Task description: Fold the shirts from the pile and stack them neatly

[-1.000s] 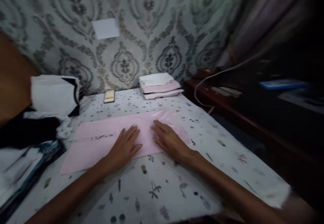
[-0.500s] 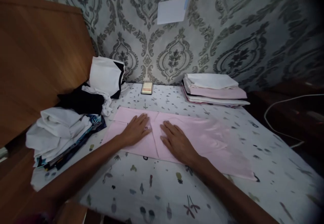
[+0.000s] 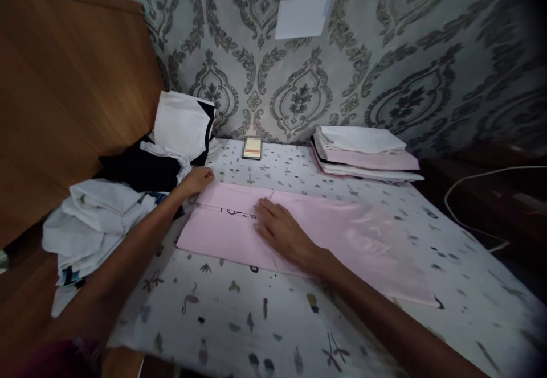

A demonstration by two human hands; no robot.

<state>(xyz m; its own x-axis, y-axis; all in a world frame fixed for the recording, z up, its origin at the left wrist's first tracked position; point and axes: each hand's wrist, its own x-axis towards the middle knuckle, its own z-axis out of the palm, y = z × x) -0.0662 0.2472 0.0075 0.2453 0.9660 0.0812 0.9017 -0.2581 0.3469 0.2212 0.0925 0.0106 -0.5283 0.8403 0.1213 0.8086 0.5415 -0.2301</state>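
A pink folded garment point(image 3: 325, 224), with a line of dark lettering near its left part, lies lengthwise across the patterned sheet. My right hand point(image 3: 284, 233) rests flat on its middle, fingers stretched toward the lettering. At the garment's far left corner is my left hand point(image 3: 199, 181), its fingers curled together at the cloth edge; the fingertips are partly hidden. Wrinkles run through the garment's right part, while the left part lies smooth.
Loose white clothes point(image 3: 102, 213) and a black cloth point(image 3: 141, 168) are heaped at left beside a wooden panel point(image 3: 72, 76). A folded white garment point(image 3: 182, 126) leans behind them. A folded stack point(image 3: 363, 153) sits back right; a small framed object point(image 3: 252, 148) stands by the wall.
My left hand has gone from lying flat on the garment to its far left corner, fingers now curled. More lettering shows. My right hand has shifted slightly left on the garment.
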